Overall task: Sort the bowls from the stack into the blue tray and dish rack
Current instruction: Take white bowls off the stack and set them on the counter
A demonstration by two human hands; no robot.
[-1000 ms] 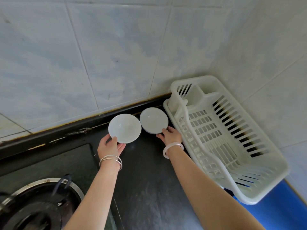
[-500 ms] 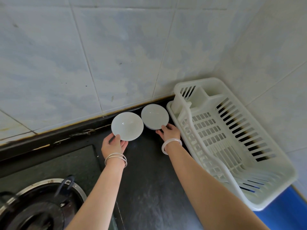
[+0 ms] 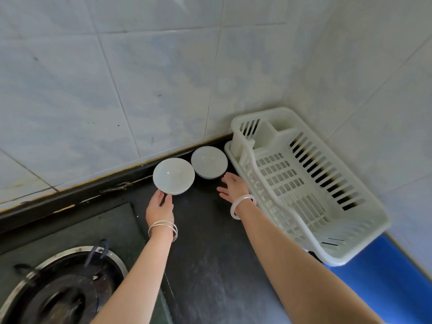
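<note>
Two white bowls stand side by side on the black counter (image 3: 210, 253) by the tiled wall. My left hand (image 3: 160, 208) has its thumb and fingers on the near rim of the left bowl (image 3: 173, 176). The right bowl (image 3: 209, 162) sits close to the corner of the white dish rack (image 3: 257, 114). My right hand (image 3: 233, 187) hovers just in front of it with fingers spread, not touching it. The rack holds nothing. Part of the blue tray (image 3: 385, 281) shows under the rack's near end.
A gas burner (image 3: 63, 288) with its metal ring sits at the lower left, set in a dark stove top. Tiled walls close off the back and the right side behind the rack.
Both bowls have come down by the wall. My right hand has let go of the right bowl and drawn back with fingers apart. My left hand stays at its bowl's rim.
</note>
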